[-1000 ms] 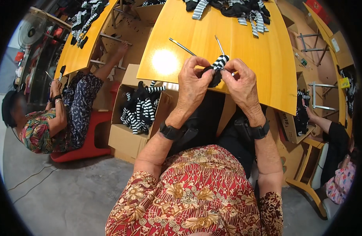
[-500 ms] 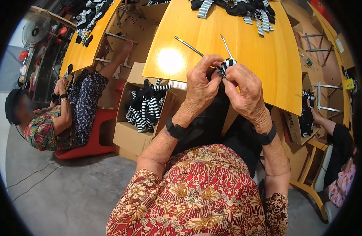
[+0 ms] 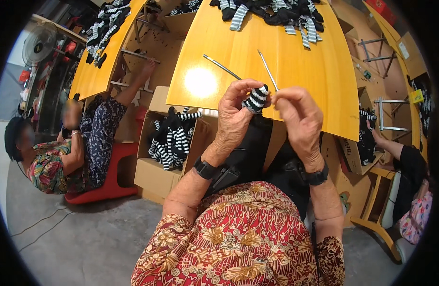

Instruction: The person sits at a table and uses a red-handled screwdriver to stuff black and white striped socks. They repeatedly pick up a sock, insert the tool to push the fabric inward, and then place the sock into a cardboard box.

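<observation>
My left hand is closed around a small black-and-white striped knitted piece, bunched up with a rounded black tip. To its right, my right hand has its thumb and fingers pressed together, apart from the knit; whatever they hold, if anything, is too small to make out. Two slim metal rods stick up by the table's near edge. The left rod slants toward my left hand, and the right rod ends beside my right fingertips. Their lower ends are hidden behind my hands.
A yellow table lies before me, with a pile of striped and black knitwear at its far end. A cardboard box of striped knits stands at my left. One co-worker sits at left on a red stool; another sits at right.
My right hand has come away from the knitted piece and moved right. The knit now shows more fully in my left hand. The whole view has shifted slightly.
</observation>
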A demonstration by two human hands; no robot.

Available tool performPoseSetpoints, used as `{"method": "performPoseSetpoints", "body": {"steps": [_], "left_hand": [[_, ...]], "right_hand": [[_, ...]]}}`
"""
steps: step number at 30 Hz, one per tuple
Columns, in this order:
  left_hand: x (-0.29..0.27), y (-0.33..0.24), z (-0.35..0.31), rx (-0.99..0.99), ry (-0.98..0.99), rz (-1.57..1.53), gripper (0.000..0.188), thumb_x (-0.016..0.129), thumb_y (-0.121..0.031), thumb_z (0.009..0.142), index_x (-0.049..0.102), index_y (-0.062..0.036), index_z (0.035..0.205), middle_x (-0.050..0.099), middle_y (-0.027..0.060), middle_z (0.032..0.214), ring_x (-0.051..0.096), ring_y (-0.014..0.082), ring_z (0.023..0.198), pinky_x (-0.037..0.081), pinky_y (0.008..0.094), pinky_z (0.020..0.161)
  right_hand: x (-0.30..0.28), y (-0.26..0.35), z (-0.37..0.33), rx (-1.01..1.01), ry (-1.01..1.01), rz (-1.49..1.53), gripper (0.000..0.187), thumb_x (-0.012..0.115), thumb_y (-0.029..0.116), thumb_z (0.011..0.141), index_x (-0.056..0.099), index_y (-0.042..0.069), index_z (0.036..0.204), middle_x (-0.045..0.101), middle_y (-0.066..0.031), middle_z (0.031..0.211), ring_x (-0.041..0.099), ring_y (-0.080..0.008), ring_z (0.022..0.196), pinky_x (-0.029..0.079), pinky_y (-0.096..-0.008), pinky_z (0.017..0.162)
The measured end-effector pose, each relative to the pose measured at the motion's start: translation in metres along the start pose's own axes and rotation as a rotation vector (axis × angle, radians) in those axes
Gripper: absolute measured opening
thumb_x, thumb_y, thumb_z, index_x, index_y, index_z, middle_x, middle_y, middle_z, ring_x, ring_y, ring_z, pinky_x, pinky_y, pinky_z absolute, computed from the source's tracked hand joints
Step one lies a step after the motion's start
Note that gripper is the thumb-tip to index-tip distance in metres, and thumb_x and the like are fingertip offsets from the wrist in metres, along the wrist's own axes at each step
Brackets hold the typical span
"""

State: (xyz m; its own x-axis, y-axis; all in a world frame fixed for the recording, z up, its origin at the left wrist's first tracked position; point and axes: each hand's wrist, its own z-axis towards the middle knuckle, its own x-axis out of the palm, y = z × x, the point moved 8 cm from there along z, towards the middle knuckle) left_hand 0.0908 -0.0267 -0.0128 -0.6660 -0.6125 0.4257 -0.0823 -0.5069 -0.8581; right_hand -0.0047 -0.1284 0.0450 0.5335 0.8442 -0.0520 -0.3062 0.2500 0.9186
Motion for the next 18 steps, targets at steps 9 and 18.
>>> {"method": "performPoseSetpoints", "body": {"steps": [9,18], "left_hand": [[0.009,-0.029,-0.001,0.173,0.072,0.217,0.019,0.069,0.001,0.081,0.057,-0.0052,0.095,0.059,0.0078,0.097,0.056,0.0151,0.09,0.049,0.0278,0.082],[0.023,-0.058,-0.018,0.424,0.097,0.543,0.027,0.066,0.011,0.073,0.062,-0.0045,0.094,0.062,0.0099,0.094,0.061,0.0198,0.086,0.051,0.029,0.072]], "right_hand": [[-0.007,-0.003,0.009,0.151,0.188,0.083,0.014,0.062,0.009,0.091,0.067,-0.001,0.098,0.063,-0.0028,0.084,0.059,-0.007,0.078,0.048,-0.0206,0.071],[-0.013,-0.004,0.0,0.315,0.139,0.144,0.014,0.066,0.013,0.089,0.066,0.001,0.095,0.064,0.001,0.077,0.055,-0.0019,0.065,0.044,-0.0164,0.054]]}}
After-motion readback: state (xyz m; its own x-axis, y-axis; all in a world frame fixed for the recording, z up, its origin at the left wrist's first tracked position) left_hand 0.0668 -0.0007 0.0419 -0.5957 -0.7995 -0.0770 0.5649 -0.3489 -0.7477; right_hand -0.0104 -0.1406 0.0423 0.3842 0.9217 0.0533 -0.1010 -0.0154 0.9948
